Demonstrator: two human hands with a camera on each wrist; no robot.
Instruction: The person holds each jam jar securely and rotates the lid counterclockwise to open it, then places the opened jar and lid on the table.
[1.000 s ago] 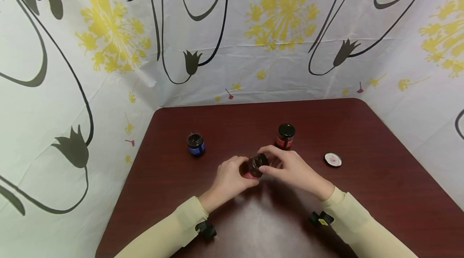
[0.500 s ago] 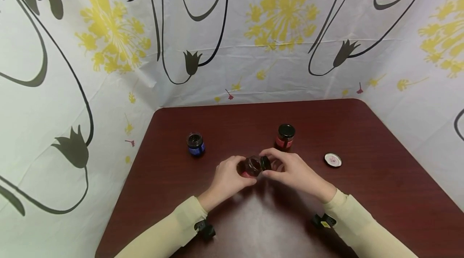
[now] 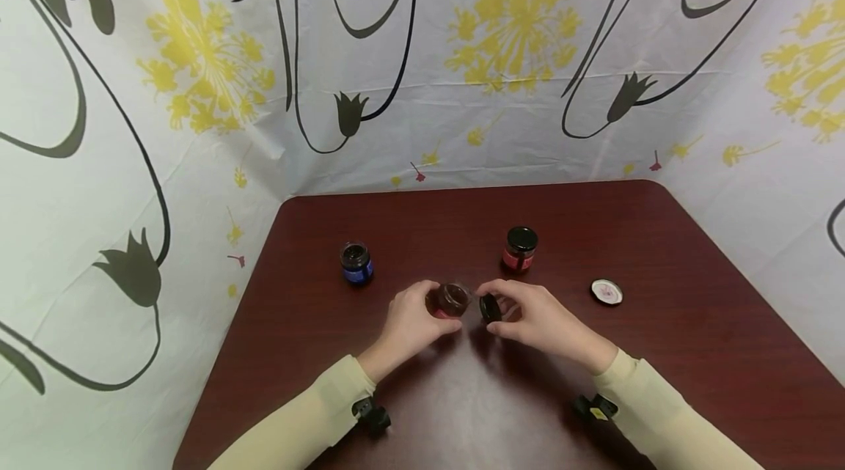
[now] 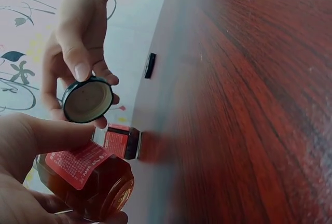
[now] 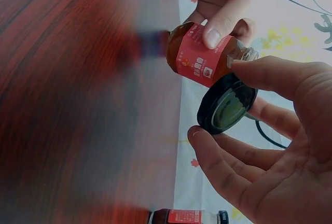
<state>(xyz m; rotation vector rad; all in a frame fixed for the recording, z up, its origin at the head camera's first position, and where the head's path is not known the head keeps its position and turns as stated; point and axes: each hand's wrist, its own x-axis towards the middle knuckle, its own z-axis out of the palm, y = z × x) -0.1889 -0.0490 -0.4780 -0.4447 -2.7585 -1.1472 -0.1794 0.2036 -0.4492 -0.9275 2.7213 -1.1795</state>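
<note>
In the head view my left hand [image 3: 409, 323] grips a glass jar [image 3: 452, 299] of dark amber contents, held above the table and tilted, its mouth uncovered. A red label wraps the jar [image 5: 199, 53], as the right wrist view shows. My right hand [image 3: 541, 320] pinches a black lid [image 3: 490, 308] by its rim between thumb and fingers, just right of the jar and apart from it in the head view. The lid's pale inner side [image 4: 88, 102] faces the left wrist camera.
An uncovered blue-labelled jar [image 3: 356, 263] stands at the left of the dark red table [image 3: 422, 224]. Behind my right hand is a red-labelled jar [image 3: 520, 248] with its black lid on. Farther right, another lid [image 3: 606, 292] lies with its white inside up. Patterned cloth [image 3: 436, 125] hangs behind.
The black lid has come off the jar's mouth and moved right with my right hand. My left hand and the jar have shifted slightly left, and the jar's mouth now shows fully.
</note>
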